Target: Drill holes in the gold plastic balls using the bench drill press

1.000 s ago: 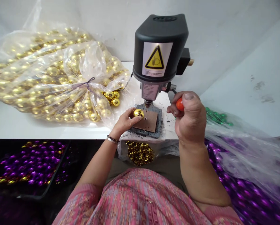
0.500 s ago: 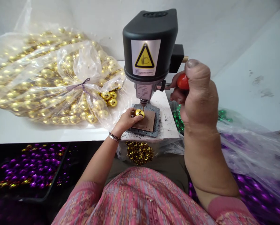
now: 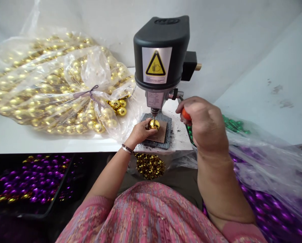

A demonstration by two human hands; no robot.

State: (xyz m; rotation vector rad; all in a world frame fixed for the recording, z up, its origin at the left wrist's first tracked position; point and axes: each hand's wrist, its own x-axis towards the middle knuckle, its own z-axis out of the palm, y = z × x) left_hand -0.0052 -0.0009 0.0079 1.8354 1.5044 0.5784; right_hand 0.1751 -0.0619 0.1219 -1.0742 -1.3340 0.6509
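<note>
Under the black drill press (image 3: 161, 50) sits a shiny gold ball (image 3: 154, 125), pinched by my left hand (image 3: 140, 132) between thumb and fingers. The ball is over a brown board (image 3: 161, 133) on the press's grey base (image 3: 169, 130). The thin drill bit (image 3: 154, 117) points down at the top of the ball; whether it has entered the ball I cannot tell. My right hand (image 3: 208, 123) is wrapped round the lever's red knob (image 3: 185, 114), right of the press.
A tied clear bag of gold balls (image 3: 52, 91) fills the white table's left side. A gold-filled container (image 3: 150, 165) is below the table edge. Purple balls (image 3: 37, 179) lie lower left; green balls (image 3: 235, 125) and plastic-covered purple balls (image 3: 272, 209) lie right. Dark shavings surround the base.
My right hand has pulled the red knob down. My left hand and the gold ball have shifted slightly right, and the ball has turned so its dark mark no longer faces me.
</note>
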